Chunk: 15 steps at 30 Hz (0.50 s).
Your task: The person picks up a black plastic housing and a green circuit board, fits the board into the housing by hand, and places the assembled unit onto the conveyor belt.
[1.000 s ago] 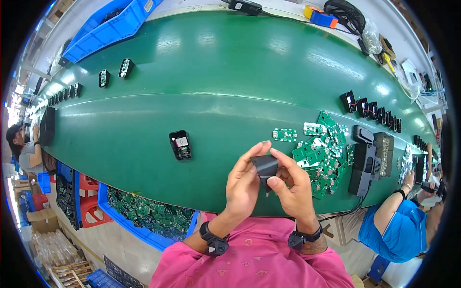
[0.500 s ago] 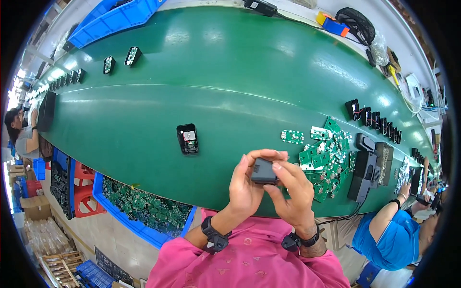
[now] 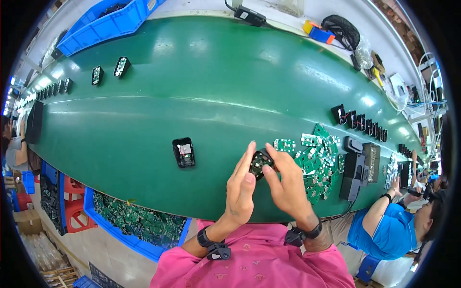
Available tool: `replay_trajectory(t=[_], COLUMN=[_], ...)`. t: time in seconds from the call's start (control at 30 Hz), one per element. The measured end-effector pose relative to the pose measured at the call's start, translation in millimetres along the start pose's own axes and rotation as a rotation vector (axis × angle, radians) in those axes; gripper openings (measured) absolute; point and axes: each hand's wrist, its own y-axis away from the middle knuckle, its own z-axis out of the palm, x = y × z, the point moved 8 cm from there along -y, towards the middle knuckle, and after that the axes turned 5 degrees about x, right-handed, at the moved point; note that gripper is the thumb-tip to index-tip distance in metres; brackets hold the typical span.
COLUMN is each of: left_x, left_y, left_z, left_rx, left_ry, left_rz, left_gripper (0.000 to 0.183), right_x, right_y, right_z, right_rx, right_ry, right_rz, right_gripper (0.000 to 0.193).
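Between my two hands, above the green bench, is a small black plastic housing with a green circuit board inside, its open side facing up. My left hand presses against its left side with the fingers stretched upward. On the other side my right hand grips it, thumb over the near edge. A second black housing lies to the left, open side up, with a pale part and a board in it. Right of my hands lies a heap of loose green circuit boards.
A grey-black device with cables stands right of the boards. Rows of black housings line the bench at right and far left. A blue bin sits at the back left; another, full of boards, is below the front edge. Co-workers sit at both sides.
The housing has been turned over in my hands: its closed grey-black outside showed before, and its open side with the board shows now. The whole view has shifted slightly.
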Motion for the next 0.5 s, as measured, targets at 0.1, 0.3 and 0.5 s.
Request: replay_trajectory(t=[0.1,0.3,0.5], left_x=[-11.9,-22.4,10.7], left_y=[1.7,16.8,27.5], left_z=[-26.5,-51.7,-78.9], left_rx=[0.301,0.219,0.263], left_ry=[0.069,-0.066,-0.354], left_rz=[-0.044,-0.052,0.069], left_gripper=[0.065,0.037,0.018], right_x=[27.8,88.2,101.0], right_y=[-46.8,-178.0,-191.7], right_z=[10.5,55.4,65.4], right_rx=[-0.169,-0.311,-0.375], right_ry=[-0.038,-0.245,-0.166], right_rz=[0.055,0.377,0.403], right_gripper=[0.04,0.037,0.044])
